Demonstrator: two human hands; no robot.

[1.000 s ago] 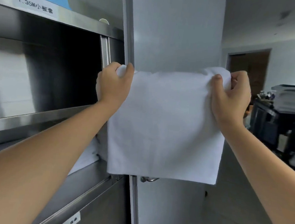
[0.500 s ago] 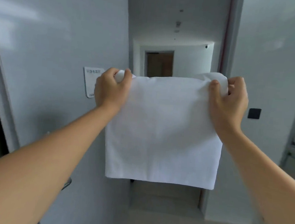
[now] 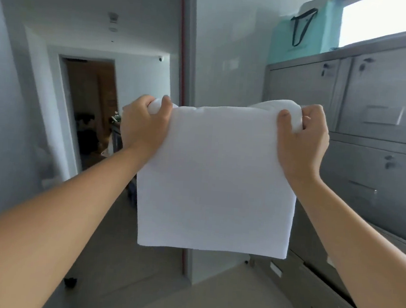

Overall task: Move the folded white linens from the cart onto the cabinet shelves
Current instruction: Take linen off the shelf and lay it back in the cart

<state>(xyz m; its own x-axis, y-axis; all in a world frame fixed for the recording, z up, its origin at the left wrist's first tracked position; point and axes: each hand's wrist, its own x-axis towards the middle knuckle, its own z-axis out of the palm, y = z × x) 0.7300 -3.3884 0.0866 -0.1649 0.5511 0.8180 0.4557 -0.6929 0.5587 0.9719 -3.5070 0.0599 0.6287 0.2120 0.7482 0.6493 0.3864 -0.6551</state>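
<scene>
A: Holding status? Surroundings?
B: Left hand [image 3: 144, 124] and right hand [image 3: 301, 140] each grip a top corner of the white linen [image 3: 215, 179], hanging mid-air. Steel cabinets [image 3: 381, 125] right, teal bag [image 3: 303, 32] atop; doorway [image 3: 88, 109] left.

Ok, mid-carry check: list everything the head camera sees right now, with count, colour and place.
Folded linen: one, white, hanging in the centre, held up by its top corners.
Metal cabinets: one bank, grey steel, doors closed, along the right.
Bag: one, pale teal with dark handles, on top of the cabinets.
Doorway: one, dark brown interior, left of centre, far end of the corridor.
Door frame edge: one, grey with a red strip, centre.
Floor: grey, below.
Left hand: grips the linen's top left corner.
Right hand: grips the top right corner.
</scene>
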